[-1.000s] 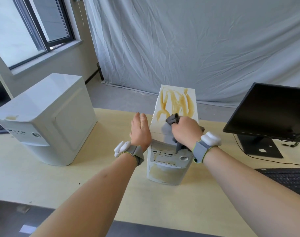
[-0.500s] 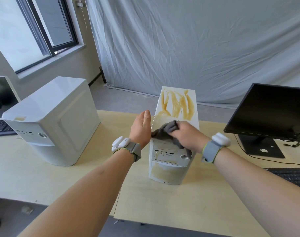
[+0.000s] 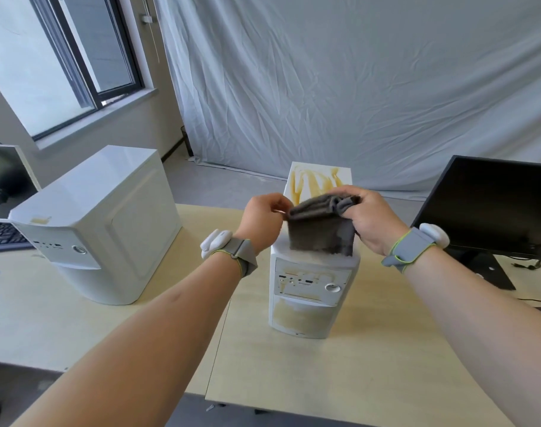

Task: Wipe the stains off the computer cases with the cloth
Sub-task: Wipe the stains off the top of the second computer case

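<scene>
Head view: cloth (image 3: 321, 232) pinched between left hand (image 3: 263, 218), right hand (image 3: 371, 220)

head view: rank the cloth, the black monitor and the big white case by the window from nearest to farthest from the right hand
1. cloth, held in the right hand
2. black monitor, just to its right
3. big white case, far left
</scene>
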A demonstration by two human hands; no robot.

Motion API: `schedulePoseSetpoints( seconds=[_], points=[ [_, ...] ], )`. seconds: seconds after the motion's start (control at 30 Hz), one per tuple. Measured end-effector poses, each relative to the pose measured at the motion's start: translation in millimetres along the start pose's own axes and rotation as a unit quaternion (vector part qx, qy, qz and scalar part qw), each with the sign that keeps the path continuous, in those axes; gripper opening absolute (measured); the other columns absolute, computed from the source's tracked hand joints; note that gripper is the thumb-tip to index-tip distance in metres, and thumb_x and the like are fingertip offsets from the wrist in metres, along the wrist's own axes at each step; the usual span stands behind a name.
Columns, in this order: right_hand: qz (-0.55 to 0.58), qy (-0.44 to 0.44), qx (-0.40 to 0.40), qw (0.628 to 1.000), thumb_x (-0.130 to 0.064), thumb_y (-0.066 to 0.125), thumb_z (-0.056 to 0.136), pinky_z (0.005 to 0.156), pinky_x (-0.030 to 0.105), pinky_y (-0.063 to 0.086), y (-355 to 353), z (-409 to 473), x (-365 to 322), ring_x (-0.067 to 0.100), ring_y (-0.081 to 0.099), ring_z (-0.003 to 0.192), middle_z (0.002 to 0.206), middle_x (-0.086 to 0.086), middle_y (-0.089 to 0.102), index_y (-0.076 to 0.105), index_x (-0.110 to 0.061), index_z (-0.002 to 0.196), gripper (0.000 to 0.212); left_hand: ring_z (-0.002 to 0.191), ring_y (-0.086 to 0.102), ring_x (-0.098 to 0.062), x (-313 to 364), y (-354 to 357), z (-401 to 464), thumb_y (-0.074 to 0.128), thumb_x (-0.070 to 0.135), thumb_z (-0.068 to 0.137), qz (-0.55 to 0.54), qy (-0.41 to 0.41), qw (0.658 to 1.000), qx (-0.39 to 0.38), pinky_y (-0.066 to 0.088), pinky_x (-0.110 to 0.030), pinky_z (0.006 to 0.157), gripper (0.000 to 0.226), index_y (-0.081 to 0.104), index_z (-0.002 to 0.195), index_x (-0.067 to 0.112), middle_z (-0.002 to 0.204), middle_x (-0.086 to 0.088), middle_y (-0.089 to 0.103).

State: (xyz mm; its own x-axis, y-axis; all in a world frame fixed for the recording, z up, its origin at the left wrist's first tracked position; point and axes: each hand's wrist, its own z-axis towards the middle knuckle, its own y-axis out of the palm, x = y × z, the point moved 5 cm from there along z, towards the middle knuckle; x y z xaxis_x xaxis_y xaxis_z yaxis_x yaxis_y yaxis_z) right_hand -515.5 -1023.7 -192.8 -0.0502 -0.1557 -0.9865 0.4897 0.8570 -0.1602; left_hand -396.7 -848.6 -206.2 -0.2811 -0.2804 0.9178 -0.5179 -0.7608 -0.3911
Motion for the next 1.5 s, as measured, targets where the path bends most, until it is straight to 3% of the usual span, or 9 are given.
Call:
schedulePoseSetpoints(
  seconds=[0.13, 0.23, 0.33, 0.47, 0.7, 0.93, 1.03, 1.2, 1.5],
  points=[
    [-0.204, 0.045, -0.129, 0.969, -0.017, 0.053, 0.065, 0.1, 0.026, 0.043, 3, -10, -3, 0.012, 0.058, 0.116, 0.121, -0.008, 0.069, 0.079, -0.023, 0.103, 0.046, 0.092, 0.067, -0.022, -14, -11, 0, 0.037, -0.012, 0.077, 0.079, -0.04, 0.995, 0.048, 0.058, -0.032, 0.079, 0.049, 0.072, 0.078, 0.022, 0.104, 0.0, 0.071],
    [-0.384, -0.001, -0.174, 0.907, -0.048, 0.056, 0.081, 0.091, 0.034, 0.049, 30, -22, 11, 0.016, 0.06, 0.104, 0.11, -0.019, 0.064, 0.069, -0.033, 0.11, 0.035, 0.082, 0.066, -0.027, -19, -5, -3, 0.039, -0.007, 0.079, 0.15, -0.029, 0.987, 0.048, 0.054, -0.03, 0.069, 0.044, 0.073, 0.091, 0.019, 0.095, -0.005, 0.069],
    [-0.515, -0.168, -0.18, 0.821, -0.032, 0.052, 0.093, 0.085, 0.04, 0.045, 60, -18, 33, 0.015, 0.05, 0.1, 0.099, -0.019, 0.05, 0.056, -0.029, 0.1, 0.008, 0.086, 0.062, -0.027, -18, 9, -3, 0.041, -0.006, 0.079, 0.177, -0.008, 0.983, 0.05, 0.049, -0.03, 0.071, 0.039, 0.07, 0.095, 0.016, 0.094, -0.002, 0.065],
    [-0.479, -0.192, -0.174, 0.839, -0.012, 0.052, 0.095, 0.077, 0.035, 0.037, 68, 3, 34, 0.022, 0.052, 0.093, 0.096, -0.008, 0.055, 0.058, -0.019, 0.093, 0.009, 0.093, 0.057, -0.027, -23, 13, -2, 0.045, -0.003, 0.079, 0.191, -0.03, 0.977, 0.095, 0.049, -0.035, 0.079, 0.031, 0.063, 0.098, 0.013, 0.103, -0.004, 0.062],
    [-0.381, -0.108, 0.042, 0.917, -0.016, 0.061, 0.095, 0.087, 0.039, 0.046, 80, 46, 23, 0.028, 0.053, 0.106, 0.116, 0.007, 0.059, 0.061, -0.012, 0.121, 0.027, 0.093, 0.056, -0.025, -61, -12, -6, 0.043, 0.003, 0.084, 0.147, -0.126, 0.968, 0.157, 0.047, -0.035, 0.077, 0.032, 0.057, 0.11, 0.014, 0.11, -0.004, 0.059],
    [-0.51, -0.137, -0.105, 0.843, -0.011, 0.05, 0.095, 0.074, 0.035, 0.033, 106, 31, 31, 0.031, 0.058, 0.101, 0.099, 0.004, 0.061, 0.06, -0.011, 0.09, 0.011, 0.093, 0.052, -0.022, -63, -16, -1, 0.042, 0.0, 0.082, 0.148, -0.1, 0.972, 0.154, 0.04, -0.031, 0.075, 0.033, 0.057, 0.107, 0.013, 0.109, -0.001, 0.058],
    [-0.469, -0.192, -0.143, 0.85, -0.01, 0.055, 0.095, 0.097, 0.042, 0.044, 98, 1, 32, 0.027, 0.058, 0.117, 0.117, 0.003, 0.069, 0.072, -0.014, 0.111, 0.024, 0.094, 0.052, -0.022, -57, -9, 4, 0.042, -0.002, 0.082, 0.13, -0.082, 0.976, 0.156, 0.041, -0.031, 0.078, 0.033, 0.058, 0.107, 0.012, 0.108, -0.001, 0.059],
    [-0.43, -0.173, -0.193, 0.865, -0.01, 0.06, 0.097, 0.117, 0.023, 0.031, 61, -20, 33, 0.007, 0.048, 0.136, 0.14, -0.01, 0.061, 0.07, -0.025, 0.129, 0.036, 0.097, 0.053, -0.023, -44, -1, 15, 0.04, -0.002, 0.083, 0.121, -0.037, 0.98, 0.151, 0.041, -0.031, 0.08, 0.034, 0.059, 0.106, 0.013, 0.11, -0.002, 0.061],
    [-0.434, -0.116, -0.136, 0.883, -0.017, 0.051, 0.089, 0.079, 0.042, 0.052, 86, 0, 10, 0.029, 0.063, 0.088, 0.094, 0.002, 0.073, 0.071, -0.02, 0.096, 0.022, 0.1, 0.059, -0.023, -24, 23, 23, 0.041, 0.016, 0.098, 0.08, 0.0, 0.984, 0.159, 0.046, -0.034, 0.083, 0.025, 0.064, 0.107, 0.011, 0.107, -0.003, 0.066]
  ],
)
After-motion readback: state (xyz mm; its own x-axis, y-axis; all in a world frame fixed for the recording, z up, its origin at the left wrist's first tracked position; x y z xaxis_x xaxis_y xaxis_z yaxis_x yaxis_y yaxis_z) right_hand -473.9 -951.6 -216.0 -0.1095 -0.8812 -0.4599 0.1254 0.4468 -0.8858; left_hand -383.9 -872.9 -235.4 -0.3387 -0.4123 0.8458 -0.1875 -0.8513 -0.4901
